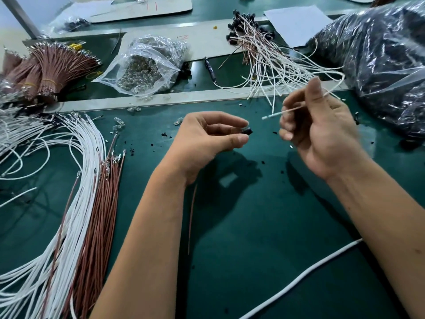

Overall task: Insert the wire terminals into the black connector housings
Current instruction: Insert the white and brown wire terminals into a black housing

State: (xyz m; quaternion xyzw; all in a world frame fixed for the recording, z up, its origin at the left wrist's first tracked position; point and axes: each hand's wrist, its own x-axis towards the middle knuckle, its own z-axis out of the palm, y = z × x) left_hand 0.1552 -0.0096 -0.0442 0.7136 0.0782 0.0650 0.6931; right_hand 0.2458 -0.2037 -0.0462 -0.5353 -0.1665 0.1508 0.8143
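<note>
- head view: left hand [207, 137] pinches housing [248, 131]; right hand [322, 132] grips white wire [292, 109], terminal [266, 116] apart.
- risk: a tilted terminal may miss or bend.

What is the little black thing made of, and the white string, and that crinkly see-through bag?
The black housing looks like matte hard plastic, dull and without gleam. The white wire seems smooth plastic-coated; its tip looks like metal, though blurred. The clear bag looks like thin glossy plastic film, since it wrinkles and shines.
</note>
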